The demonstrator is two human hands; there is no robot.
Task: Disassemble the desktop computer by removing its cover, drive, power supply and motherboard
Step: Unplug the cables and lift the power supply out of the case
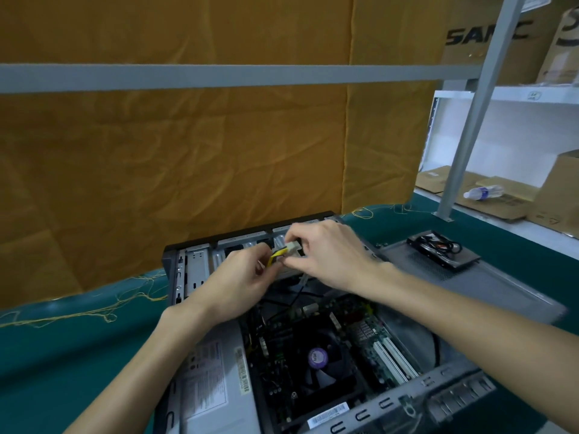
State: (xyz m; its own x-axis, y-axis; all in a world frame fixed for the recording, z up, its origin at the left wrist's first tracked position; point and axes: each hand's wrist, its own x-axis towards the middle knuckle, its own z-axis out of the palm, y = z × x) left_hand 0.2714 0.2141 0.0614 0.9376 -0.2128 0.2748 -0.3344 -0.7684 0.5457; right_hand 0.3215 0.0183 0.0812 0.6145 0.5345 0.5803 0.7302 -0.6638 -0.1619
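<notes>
Nearest, the open grey metal desktop case (463,393) lies on the green cloth-covered table (62,355), its silver power supply box (213,380) and green motherboard (316,355) still inside. Above the drive bay, the left hand (238,286) pinches yellow wires (276,255); the right hand (326,258) grips a white plastic connector (294,246), apparently unplugging it. Next comes a firm, straight pull. Beyond, the removed grey cover panel (470,277) carries the black drive (445,250).

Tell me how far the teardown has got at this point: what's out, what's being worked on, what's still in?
Done: the cover panel lies beside the open case, with a removed drive on top of it. In hand: the left hand and right hand pinch a white power connector with yellow wires. Left: the power supply and motherboard still sit in the case.
</notes>
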